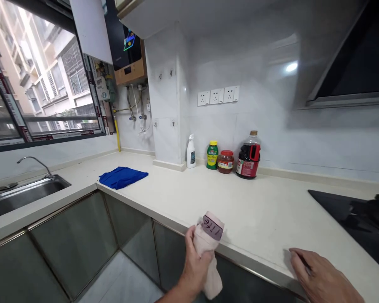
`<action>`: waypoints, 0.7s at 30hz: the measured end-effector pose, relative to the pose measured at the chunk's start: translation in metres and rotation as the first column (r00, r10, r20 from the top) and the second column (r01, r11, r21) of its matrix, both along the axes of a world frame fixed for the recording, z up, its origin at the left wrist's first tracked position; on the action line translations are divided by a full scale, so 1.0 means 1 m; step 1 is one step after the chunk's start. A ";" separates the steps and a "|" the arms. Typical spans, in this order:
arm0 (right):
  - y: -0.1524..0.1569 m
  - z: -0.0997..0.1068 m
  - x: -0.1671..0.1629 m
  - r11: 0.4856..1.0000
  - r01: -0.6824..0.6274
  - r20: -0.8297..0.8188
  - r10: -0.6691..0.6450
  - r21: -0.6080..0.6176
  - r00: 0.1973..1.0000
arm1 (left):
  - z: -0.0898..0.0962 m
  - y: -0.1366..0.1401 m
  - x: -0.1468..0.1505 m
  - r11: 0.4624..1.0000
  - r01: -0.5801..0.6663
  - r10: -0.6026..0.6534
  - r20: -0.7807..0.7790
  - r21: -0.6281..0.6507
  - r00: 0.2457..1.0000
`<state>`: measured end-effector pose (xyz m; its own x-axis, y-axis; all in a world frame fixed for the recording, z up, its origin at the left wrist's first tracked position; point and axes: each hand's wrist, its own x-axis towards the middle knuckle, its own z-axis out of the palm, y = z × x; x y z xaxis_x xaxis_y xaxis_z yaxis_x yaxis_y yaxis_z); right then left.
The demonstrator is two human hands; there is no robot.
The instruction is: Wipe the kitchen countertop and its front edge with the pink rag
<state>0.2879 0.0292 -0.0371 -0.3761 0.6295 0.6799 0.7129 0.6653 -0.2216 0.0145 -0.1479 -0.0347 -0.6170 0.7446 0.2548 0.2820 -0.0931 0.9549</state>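
A pale pink sock [205,240] with a mauve lettered band at its top is gripped in my left hand [194,267], at the front edge of the counter. Its opening points up and away from me, and the toe end hangs below my fingers. My right hand [324,273] rests at the counter's front edge on the right, fingers curled together. A dark gap shows between its thumb and fingers; whether anything is held there I cannot make out.
On the cream counter [177,198] lies a blue cloth [121,176]. Along the wall stand a white spray bottle [191,152], a green bottle [212,155], a red-lidded jar [225,162] and a large dark sauce bottle [249,155]. A sink [61,182] is left, a black stove [344,219] right.
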 end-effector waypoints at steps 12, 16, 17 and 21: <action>-0.005 0.005 -0.003 0.998 0.029 -0.007 -0.028 0.052 1.000 | 0.111 0.000 -0.126 0.874 -0.214 -0.037 -0.498 -0.436 0.866; -0.007 0.005 -0.003 0.995 0.015 -0.009 -0.014 0.097 1.000 | 0.122 -0.002 -0.144 0.811 -0.378 -0.016 -0.663 -0.446 0.748; -0.007 0.005 -0.003 0.995 0.020 -0.014 -0.018 0.102 1.000 | 0.125 -0.002 -0.144 0.808 -0.397 -0.025 -0.697 -0.436 0.717; -0.008 0.005 -0.003 0.994 0.015 -0.009 -0.014 0.110 1.000 | 0.124 0.000 -0.135 0.838 -0.321 -0.159 -0.760 -0.441 0.630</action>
<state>0.2847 0.0212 -0.0323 -0.3612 0.5565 0.7482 0.7214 0.6752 -0.1539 -0.1207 -0.1479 0.0893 -0.4470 0.8552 0.2623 0.8831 0.3752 0.2818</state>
